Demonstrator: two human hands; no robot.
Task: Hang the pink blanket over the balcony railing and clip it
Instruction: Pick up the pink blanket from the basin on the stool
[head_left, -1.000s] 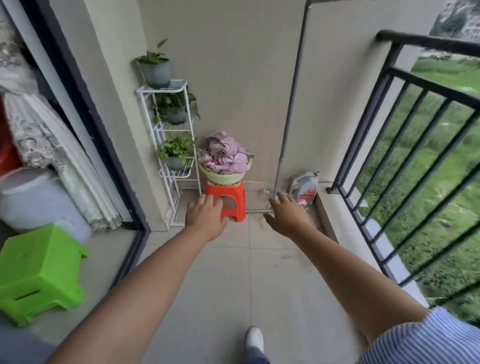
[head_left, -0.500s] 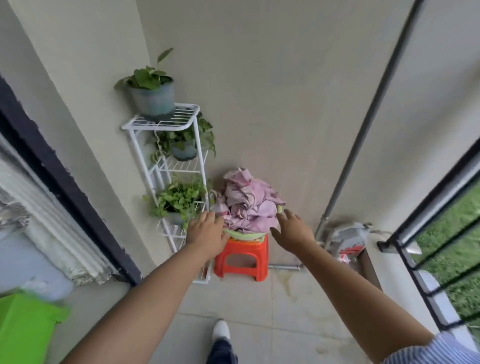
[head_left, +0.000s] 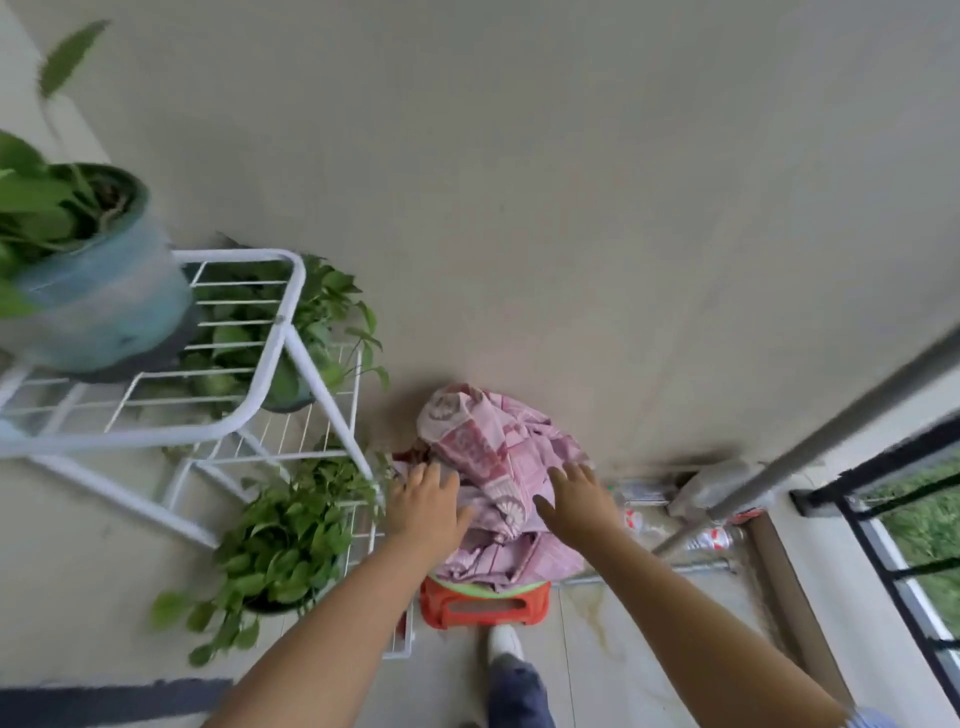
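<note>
Now two hands, left hand (head_left: 426, 506) and right hand (head_left: 576, 501), fingers spread, reach one pink blanket (head_left: 498, 452).

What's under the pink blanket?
The pink blanket sits in a green basin, only its rim showing, on an orange stool. Inside the basin is hidden.

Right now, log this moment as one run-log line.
phase: reaching | left hand: open, at blanket | right hand: open, over blanket | blanket: heaped in basin on stool | railing: bare
</note>
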